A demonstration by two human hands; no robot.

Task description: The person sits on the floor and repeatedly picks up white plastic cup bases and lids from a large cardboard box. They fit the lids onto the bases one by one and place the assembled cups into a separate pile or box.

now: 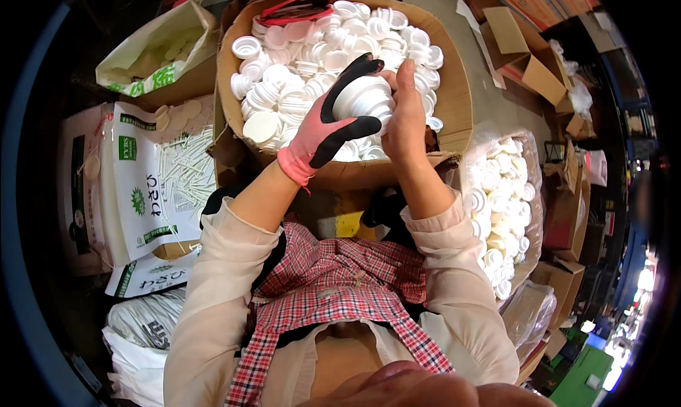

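Both my hands are raised above a large cardboard box (340,170) heaped with white round plastic caps (284,98). Between them is a white plastic piece with stepped rings (363,101), perhaps several caps fitted together. My left hand (319,127), in a pink and black glove, wraps it from the left, thumb below and fingers above. Against its right side presses my bare right hand (407,120), thumb pointing up. The right fingers are partly hidden behind the piece. A red pouch-like item (296,11) lies on the caps at the box's far edge.
To the left, an open printed sack (138,187) shows thin white sticks (183,167); a white bag (117,70) stands behind it. At right, a plastic-lined box holds more white caps (500,208). Cardboard boxes (543,70) line the far right.
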